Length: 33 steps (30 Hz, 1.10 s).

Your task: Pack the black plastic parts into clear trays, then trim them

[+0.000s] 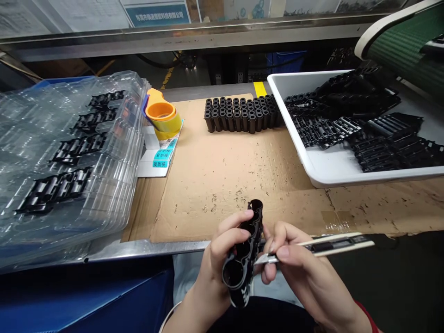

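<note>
My left hand (222, 252) is closed around a black plastic part (244, 252) made of a row of joined tubes, held upright over the table's front edge. My right hand (298, 268) pinches a utility knife (326, 245) with a pale handle, and its blade tip touches the part's right side. Both hands are low in the picture, in front of the brown cardboard sheet (222, 180) that covers the table.
A white tray (312, 166) with several loose black parts stands at the right. A block of the same black parts (241, 113) lines the cardboard's far edge. Clear blister trays (69, 152) holding black parts are stacked at the left, beside an orange tape roll (163, 115) and labels (161, 157).
</note>
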Each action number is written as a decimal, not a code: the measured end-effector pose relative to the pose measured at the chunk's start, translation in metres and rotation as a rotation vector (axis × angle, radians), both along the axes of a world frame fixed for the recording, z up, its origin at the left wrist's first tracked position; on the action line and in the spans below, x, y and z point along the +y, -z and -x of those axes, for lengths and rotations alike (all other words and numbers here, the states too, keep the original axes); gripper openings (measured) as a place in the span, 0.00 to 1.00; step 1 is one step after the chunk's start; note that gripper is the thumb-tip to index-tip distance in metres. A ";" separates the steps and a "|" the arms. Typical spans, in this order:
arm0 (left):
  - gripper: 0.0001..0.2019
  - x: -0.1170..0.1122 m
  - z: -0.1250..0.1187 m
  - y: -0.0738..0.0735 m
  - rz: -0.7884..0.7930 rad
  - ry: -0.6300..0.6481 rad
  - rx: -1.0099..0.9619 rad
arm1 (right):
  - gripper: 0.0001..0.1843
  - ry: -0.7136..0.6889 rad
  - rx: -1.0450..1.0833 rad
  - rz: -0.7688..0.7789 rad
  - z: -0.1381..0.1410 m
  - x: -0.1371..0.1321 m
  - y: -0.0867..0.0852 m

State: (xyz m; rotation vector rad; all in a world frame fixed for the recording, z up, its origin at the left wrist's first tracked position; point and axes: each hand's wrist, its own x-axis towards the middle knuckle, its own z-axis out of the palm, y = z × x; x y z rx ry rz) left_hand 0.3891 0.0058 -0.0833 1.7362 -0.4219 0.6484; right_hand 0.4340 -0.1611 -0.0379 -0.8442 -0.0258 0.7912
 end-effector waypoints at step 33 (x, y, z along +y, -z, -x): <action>0.20 0.082 -0.104 -0.033 -0.111 -0.506 0.741 | 0.13 0.500 -0.885 0.538 -0.028 -0.001 0.035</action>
